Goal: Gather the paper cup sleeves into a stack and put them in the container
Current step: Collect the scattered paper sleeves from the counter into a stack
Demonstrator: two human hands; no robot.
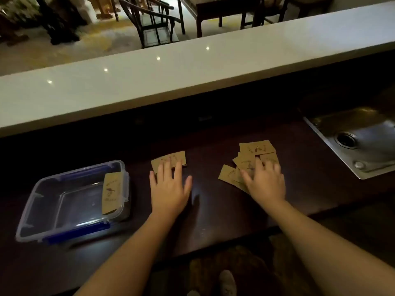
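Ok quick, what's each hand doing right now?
Left hand: open, flat, fingers on the neat sleeve stack, not gripping.
Right hand: open, spread on the scattered sleeves, not gripping.

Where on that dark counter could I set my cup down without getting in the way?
Bare counter lies between the left hand and right hand, and between the scattered sleeves and the sink. It is crowded around the small stack and the container.

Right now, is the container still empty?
No, one brown sleeve already leans against the right inside wall of the clear container.
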